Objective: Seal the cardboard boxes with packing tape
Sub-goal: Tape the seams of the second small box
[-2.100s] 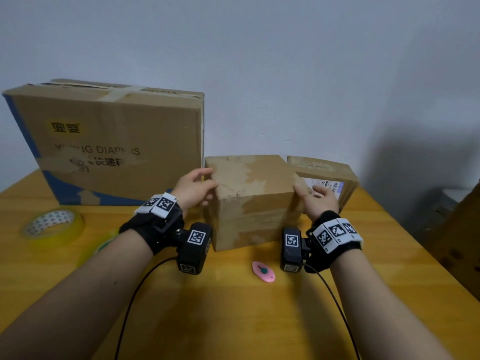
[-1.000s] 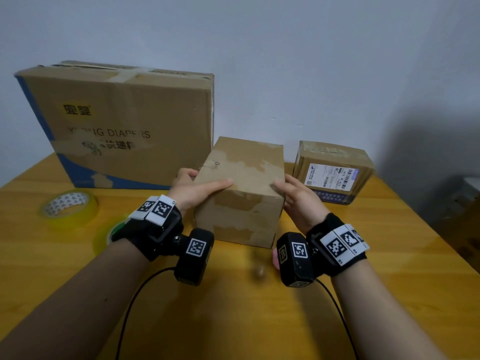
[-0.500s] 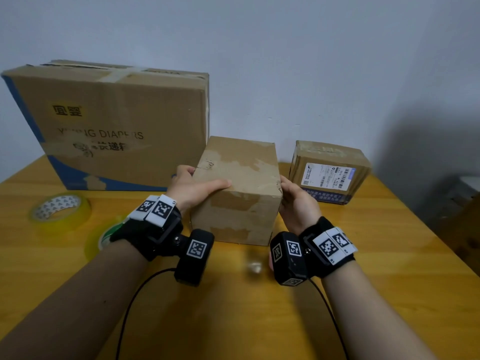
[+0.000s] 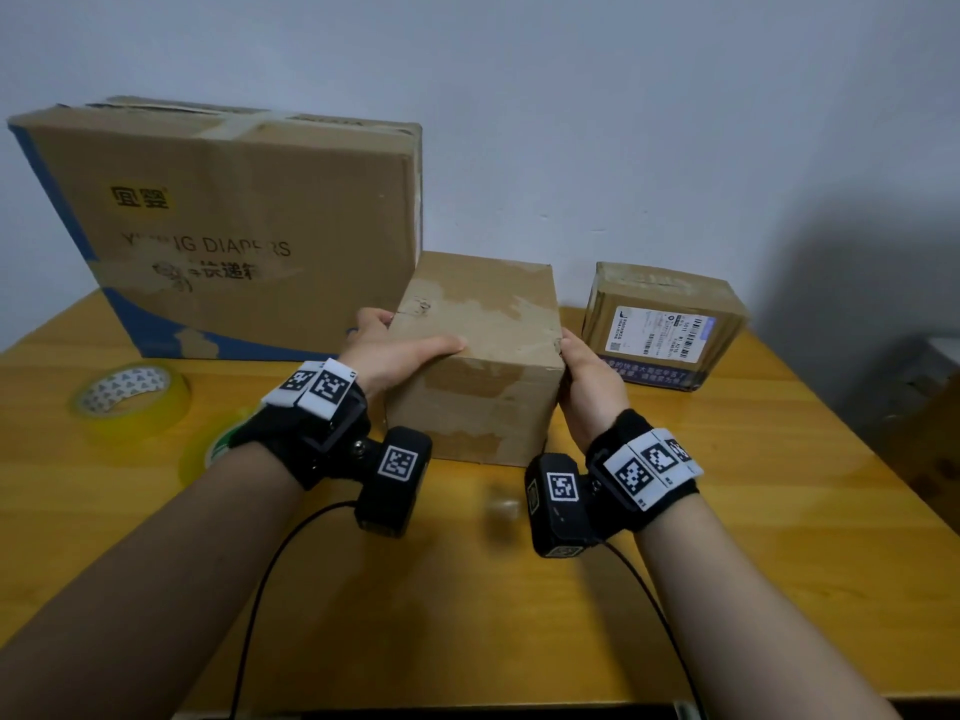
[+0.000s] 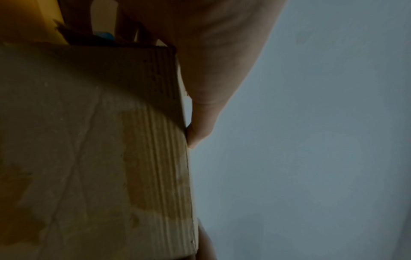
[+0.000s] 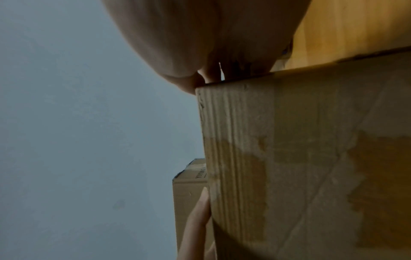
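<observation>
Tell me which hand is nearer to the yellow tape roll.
Left. The left hand grips the middle box on the side facing the tape roll; the right hand holds the far side.

The head camera looks forward and down over the desk point(image 4: 779, 537) toward the wall, from the near edge. Each wrist camera sits very close against the middle box point(image 4: 483, 366), looking along its side up to the wall. All three views share this box point(image 5: 89, 158) point(image 6: 311, 158).
</observation>
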